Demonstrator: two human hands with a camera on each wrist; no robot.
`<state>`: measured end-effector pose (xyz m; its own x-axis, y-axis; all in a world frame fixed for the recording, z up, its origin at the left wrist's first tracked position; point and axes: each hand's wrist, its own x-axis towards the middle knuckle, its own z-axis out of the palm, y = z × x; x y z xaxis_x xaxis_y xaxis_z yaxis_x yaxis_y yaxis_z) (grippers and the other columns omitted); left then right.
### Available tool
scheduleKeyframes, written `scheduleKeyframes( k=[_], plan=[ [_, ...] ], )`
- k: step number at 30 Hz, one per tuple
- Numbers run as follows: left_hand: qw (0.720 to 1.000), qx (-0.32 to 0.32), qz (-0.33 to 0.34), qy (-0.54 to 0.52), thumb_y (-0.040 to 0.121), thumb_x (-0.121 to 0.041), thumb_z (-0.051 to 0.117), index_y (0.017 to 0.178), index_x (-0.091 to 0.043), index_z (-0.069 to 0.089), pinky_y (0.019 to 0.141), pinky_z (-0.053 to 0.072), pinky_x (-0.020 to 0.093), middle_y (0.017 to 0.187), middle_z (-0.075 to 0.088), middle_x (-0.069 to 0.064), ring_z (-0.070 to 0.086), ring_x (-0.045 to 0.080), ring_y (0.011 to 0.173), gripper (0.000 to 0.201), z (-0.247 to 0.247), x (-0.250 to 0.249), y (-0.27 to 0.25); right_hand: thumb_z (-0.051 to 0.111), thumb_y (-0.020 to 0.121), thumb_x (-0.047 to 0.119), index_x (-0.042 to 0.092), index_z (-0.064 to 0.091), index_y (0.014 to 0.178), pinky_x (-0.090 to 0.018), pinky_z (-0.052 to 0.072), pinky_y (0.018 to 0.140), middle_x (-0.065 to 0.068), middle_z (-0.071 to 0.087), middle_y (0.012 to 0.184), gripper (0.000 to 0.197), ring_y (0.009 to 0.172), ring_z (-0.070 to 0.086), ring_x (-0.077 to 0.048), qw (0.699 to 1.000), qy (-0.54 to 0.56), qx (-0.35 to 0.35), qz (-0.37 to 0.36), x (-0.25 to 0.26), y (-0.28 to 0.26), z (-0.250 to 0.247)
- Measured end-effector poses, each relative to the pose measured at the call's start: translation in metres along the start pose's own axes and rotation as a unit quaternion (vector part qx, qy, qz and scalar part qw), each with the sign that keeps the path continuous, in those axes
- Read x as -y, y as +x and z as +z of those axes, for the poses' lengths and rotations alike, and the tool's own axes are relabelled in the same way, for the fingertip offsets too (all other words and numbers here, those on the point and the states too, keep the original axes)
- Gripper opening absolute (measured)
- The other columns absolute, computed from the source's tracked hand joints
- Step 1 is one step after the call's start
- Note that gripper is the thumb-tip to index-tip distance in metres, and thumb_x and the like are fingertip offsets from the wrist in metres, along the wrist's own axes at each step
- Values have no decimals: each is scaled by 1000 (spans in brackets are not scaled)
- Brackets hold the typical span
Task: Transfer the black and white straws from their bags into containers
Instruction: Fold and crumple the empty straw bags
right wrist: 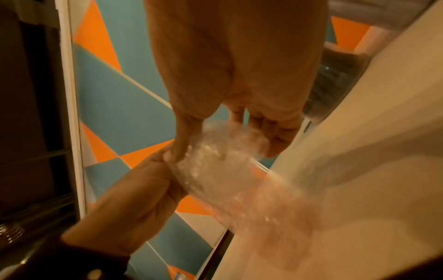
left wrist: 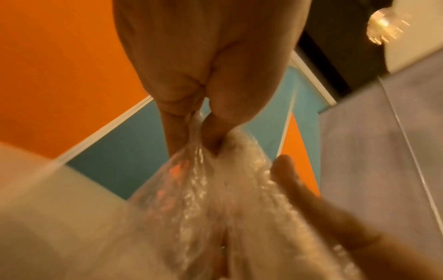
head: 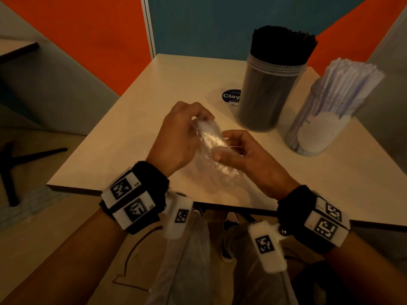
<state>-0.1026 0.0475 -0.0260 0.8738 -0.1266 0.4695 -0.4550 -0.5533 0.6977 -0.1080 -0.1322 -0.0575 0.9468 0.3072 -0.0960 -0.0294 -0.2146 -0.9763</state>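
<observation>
Clear plastic bag (head: 211,146), crumpled and seemingly emptied, held above the tabletop (head: 123,137) between both hands, probably for folding away. Left hand (head: 182,133) with grip pinched on its far end; right hand (head: 237,150) with grip curled round its middle. Two containers at far right: one jar (head: 264,95) packed with black straws (head: 284,40), one jar (head: 319,128) with white straws (head: 352,73).

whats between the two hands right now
A crumpled clear plastic bag: the left hand and right hand each grip it above the table, clearest in the head view.
</observation>
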Motion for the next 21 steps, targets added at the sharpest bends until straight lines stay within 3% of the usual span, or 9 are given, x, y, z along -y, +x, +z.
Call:
scheduleKeyframes(
  k=[2, 4, 5, 8, 11, 13, 16, 19, 21],
  plan=[
    [993, -12, -31, -110, 68, 15, 46, 98, -16, 64, 88, 51, 32, 111, 58, 10, 57, 19, 104, 47, 2, -2, -1, 81, 61, 52, 37, 43, 130, -41, 45, 102, 4, 49, 135, 80, 123, 51, -19, 999, 47, 13, 19, -4, 0, 2],
    [973, -10, -62, -221, 66, 21, 45, 98, -16, 63, 84, 54, 51, 114, 59, 15, 61, 26, 105, 52, 6, -3, -4, 79, 68, 38, 29, 43, 132, -40, 49, 95, -3, 53, 134, 74, 120, 56, -26, 987, 151, 48, 28, -7, -5, 4],
    [962, -13, -75, -262, 67, 25, 44, 98, -14, 63, 80, 55, 51, 113, 60, 15, 62, 27, 103, 53, 8, -6, -6, 78, 70, 32, 25, 44, 132, -41, 52, 90, -8, 56, 131, 71, 116, 58, -31, 976, 206, 70, 28, -6, -9, 5],
    [933, -27, -105, -344, 77, 27, 40, 96, -10, 61, 65, 56, 33, 108, 62, 10, 64, 16, 91, 47, 12, -12, -12, 84, 63, 33, 21, 45, 132, -50, 53, 86, -16, 53, 134, 80, 117, 56, -41, 944, 305, 121, 16, -6, -17, 5],
    [909, -35, -124, -396, 79, 25, 39, 94, -12, 60, 65, 54, 25, 104, 61, 2, 62, 10, 90, 46, 15, -13, -17, 84, 65, 28, 18, 43, 136, -56, 50, 89, -18, 44, 143, 83, 128, 45, -43, 916, 372, 153, -3, -8, -23, 1],
    [904, -34, -125, -407, 80, 25, 40, 94, -14, 59, 66, 53, 24, 105, 60, 1, 61, 9, 91, 45, 17, -12, -17, 80, 69, 20, 16, 44, 136, -50, 53, 83, -18, 44, 143, 76, 127, 46, -40, 906, 399, 142, -13, -9, -28, -1],
    [908, -20, -117, -403, 81, 23, 43, 96, -14, 59, 67, 53, 24, 105, 60, 0, 61, 9, 94, 42, 22, -9, -19, 66, 78, 11, 13, 50, 130, -35, 58, 67, -10, 61, 123, 55, 105, 62, -28, 936, 348, 54, -3, -8, -33, -3],
    [925, 18, -102, -365, 82, 19, 53, 99, -13, 59, 73, 53, 26, 106, 63, -2, 63, 10, 100, 36, 28, -6, -19, 63, 78, 12, 12, 55, 119, -30, 57, 59, -7, 66, 107, 42, 85, 66, -19, 960, 279, -2, -9, -12, -40, -9],
    [949, 66, -60, -302, 82, 11, 61, 105, -13, 60, 85, 51, 26, 111, 63, -3, 61, 9, 108, 33, 24, -5, -20, 65, 77, 14, 12, 57, 115, -29, 56, 57, -7, 66, 101, 40, 78, 66, -18, 972, 231, -26, -21, -17, -48, -14]
  ],
)
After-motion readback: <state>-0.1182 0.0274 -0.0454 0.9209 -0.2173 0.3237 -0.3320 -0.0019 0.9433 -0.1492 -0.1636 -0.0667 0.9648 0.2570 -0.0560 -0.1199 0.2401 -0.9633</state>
